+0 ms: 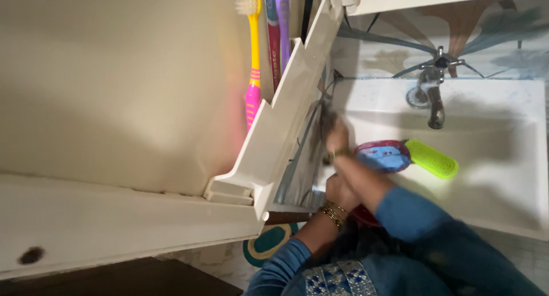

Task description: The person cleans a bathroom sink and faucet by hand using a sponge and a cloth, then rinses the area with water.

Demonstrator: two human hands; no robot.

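On the far left a pale cabinet door (114,84) fills the view, and in the white rack (274,130) on its edge I count three toothbrushes: one yellow and pink toothbrush (253,61), one red toothbrush (273,38) and one purple toothbrush (283,27), all standing upright side by side. Below and to the right come two arms in blue sleeves, crossing over the near edge of one white sink (514,159). The left hand (340,192), with several gold bangles (333,213) at its wrist, is bent and curled, but I cannot tell what it grips. The right hand (336,137) reaches forward, blurred, toward the sink's left rim; whether it is closed on anything I cannot tell. Just right of it lies one red-rimmed oval dish (382,156) holding something blue, with one lime-green ribbed holder (432,159) touching it. Above stands one metal tap (432,93).
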